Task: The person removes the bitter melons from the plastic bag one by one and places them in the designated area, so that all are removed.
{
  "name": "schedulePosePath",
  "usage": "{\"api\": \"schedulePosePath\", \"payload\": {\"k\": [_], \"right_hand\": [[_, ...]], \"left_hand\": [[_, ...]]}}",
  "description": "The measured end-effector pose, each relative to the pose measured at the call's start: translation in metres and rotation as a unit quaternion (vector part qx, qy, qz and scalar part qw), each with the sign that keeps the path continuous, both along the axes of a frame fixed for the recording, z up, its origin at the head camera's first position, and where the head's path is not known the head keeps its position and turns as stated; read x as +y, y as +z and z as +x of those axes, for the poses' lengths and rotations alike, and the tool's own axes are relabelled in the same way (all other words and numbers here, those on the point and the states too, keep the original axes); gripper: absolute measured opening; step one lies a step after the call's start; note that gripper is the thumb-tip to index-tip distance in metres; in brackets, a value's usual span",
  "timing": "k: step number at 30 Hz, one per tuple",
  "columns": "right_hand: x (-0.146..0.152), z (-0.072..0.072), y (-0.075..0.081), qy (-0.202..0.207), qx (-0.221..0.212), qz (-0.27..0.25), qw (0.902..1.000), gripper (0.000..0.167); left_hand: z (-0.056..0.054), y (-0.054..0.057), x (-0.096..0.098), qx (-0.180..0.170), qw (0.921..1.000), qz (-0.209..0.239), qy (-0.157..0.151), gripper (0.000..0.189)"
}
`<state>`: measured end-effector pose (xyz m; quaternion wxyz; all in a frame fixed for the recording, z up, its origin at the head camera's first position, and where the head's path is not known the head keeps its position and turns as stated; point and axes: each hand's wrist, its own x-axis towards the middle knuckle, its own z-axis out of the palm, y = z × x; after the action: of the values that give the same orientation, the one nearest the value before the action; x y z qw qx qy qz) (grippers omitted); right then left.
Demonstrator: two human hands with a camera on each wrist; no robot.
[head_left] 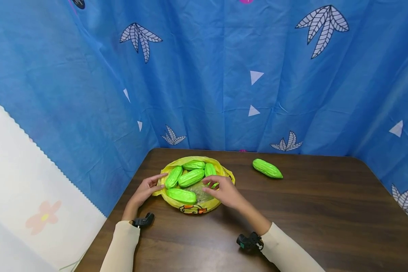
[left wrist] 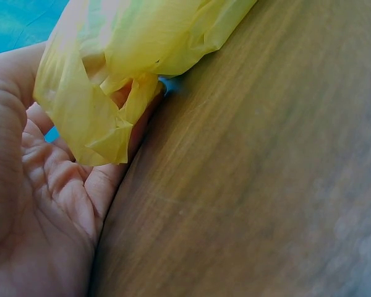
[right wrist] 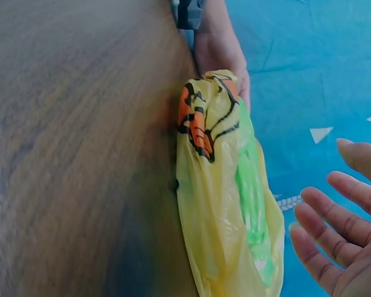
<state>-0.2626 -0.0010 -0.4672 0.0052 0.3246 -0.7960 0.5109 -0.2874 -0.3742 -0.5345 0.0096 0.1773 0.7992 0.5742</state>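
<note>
The left hand (head_left: 146,190) touches the rim of the yellow bag (head_left: 213,204) — whether it pinches the plastic, I cannot tell. The right hand (head_left: 224,190), fingers loosely spread, hovers over the bag. 5 green vegetables (head_left: 191,178) lie inside — 1 lone vegetable (head_left: 267,168) rests apart on the tabletop (head_left: 319,200).

Found no readable text, label, brand or number in any of the three views. Made out only an orange-and-black print (right wrist: 201,120) on the front of the yellow plastic bag (head_left: 210,206), too creased and folded in both the head and right wrist views to be read as letters or as any sign. Saw outlined leaves (head_left: 323,28) and pale triangles (head_left: 256,77) on the blue curtain (head_left: 207,94), likewise without legible lettering.
</note>
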Motion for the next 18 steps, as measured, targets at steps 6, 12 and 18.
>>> {"api": "schedulePosePath", "payload": {"k": [6, 12, 18], "right_hand": [[-0.010, 0.002, -0.007, 0.007, -0.002, 0.013, 0.9999, 0.025], [-0.019, 0.002, -0.013, 0.029, -0.012, 0.016, 0.9994, 0.028], [-0.027, 0.001, -0.017, 0.045, -0.009, 0.035, 0.9983, 0.037]], "left_hand": [[-0.001, -0.002, 0.000, -0.001, 1.0000, 0.000, 0.004, 0.051], [-0.001, -0.002, 0.000, -0.005, 1.0000, 0.004, 0.000, 0.052], [-0.001, -0.002, 0.000, -0.006, 1.0000, 0.007, -0.002, 0.052]]}}
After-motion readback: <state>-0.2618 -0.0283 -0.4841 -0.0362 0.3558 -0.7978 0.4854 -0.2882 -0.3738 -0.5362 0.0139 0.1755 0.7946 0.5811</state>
